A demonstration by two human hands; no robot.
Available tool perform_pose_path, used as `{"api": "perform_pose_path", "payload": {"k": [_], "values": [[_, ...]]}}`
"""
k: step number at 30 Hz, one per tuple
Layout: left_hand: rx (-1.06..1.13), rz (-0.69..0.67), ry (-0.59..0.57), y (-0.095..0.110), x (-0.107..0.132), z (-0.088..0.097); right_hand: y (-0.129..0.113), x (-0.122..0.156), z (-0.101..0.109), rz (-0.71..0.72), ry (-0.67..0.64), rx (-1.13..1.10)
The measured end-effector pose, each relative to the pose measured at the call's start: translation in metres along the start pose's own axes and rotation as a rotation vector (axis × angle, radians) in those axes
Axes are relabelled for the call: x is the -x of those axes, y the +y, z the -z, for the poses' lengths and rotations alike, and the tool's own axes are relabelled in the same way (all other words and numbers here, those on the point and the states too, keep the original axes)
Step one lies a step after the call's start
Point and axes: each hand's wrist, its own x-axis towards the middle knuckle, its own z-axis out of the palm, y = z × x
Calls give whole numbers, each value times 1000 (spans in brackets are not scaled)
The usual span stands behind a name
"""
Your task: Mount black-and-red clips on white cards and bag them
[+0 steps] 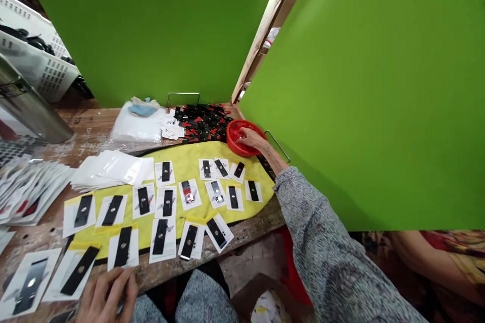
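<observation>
My right hand (250, 138) reaches into a red plastic bowl (255, 153) at the back right of the table. Its fingers are bent together inside the bowl; whatever they pinch is too small to make out. My left hand (108, 297) rests at the front table edge, fingers a little apart, with nothing visible in it. Just above it lies a white card with a black strap-like piece (123, 246). More such cards, each bearing a dark piece with a round metal dot, lie in rows on a yellow cloth (189, 156). One card carries a red and silver piece (187, 192).
Behind the cloth are a pile of black and red pieces (204, 123) and a clear plastic bag (136, 123). White sleeves (113, 169) and stacked packets (30, 189) lie left, near a steel flask (36, 103). Green panels (159, 30) enclose the table. Another person's arm (420, 262) shows right.
</observation>
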Motion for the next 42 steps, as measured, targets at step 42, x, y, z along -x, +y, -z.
{"api": "perform_pose_path", "payload": {"k": [42], "values": [[1846,1462,-178,30,-144,-13,-188,205,-113,380,-564,-879]]}}
